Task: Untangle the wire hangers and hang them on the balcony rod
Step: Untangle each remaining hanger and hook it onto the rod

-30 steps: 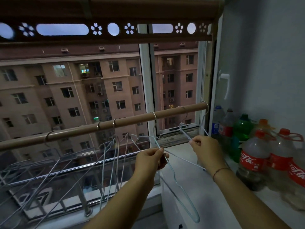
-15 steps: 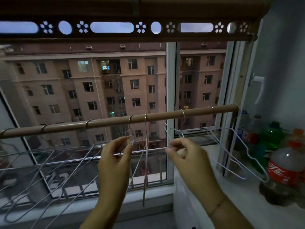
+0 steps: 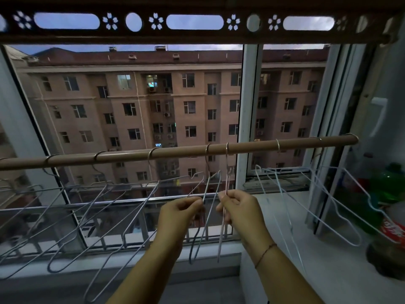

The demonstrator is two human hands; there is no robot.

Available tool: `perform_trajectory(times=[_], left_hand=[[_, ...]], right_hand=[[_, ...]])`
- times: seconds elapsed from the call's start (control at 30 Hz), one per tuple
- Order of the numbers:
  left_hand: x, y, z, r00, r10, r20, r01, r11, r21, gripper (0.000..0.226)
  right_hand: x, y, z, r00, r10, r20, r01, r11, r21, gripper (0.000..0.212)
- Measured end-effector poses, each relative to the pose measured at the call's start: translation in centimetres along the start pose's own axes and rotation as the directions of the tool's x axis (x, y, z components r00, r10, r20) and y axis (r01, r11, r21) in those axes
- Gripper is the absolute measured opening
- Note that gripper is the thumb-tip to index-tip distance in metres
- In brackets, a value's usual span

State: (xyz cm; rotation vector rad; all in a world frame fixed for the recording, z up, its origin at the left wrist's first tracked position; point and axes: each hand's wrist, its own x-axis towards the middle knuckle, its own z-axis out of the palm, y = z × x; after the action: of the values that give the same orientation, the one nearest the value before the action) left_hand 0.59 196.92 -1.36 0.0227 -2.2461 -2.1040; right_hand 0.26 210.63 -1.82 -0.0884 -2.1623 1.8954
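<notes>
Hands work just below rod point(image 3: 175, 153).
L hand point(image 3: 179, 218) fingers clamp grey hanger point(image 3: 211, 187), R hand point(image 3: 241, 212) fingers clamp pink hanger point(image 3: 227, 167) beside it; both hook over rod.

The rod point(image 3: 175, 151) and the leftmost hangers point(image 3: 26, 207) run off the left edge. The bottles point(image 3: 392, 229) at the right edge are blurred and cut off. The left hand point(image 3: 179, 213) and right hand point(image 3: 241, 209) hide the wire they pinch, so the middle hangers point(image 3: 221, 233) perhaps cross there.
</notes>
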Motion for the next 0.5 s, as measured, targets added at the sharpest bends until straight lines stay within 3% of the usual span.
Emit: perform_trajectory(times=[0.27,0.5], left_hand=[[0.3,0.5,0.4,0.997,0.0,0.075,0.001,1.0,-0.014,0.011],[0.7,0.4,-1.0,1.0,-0.016,0.01,0.017,0.997,-0.08,0.012]], right_hand=[[0.1,-0.5,-0.3,0.998,-0.031,-0.047,0.03,0.999,-0.022,0.025],[0.6,-0.2,-1.6,0.996,-0.033,-0.08,0.03,0.999,-0.041,0.021]])
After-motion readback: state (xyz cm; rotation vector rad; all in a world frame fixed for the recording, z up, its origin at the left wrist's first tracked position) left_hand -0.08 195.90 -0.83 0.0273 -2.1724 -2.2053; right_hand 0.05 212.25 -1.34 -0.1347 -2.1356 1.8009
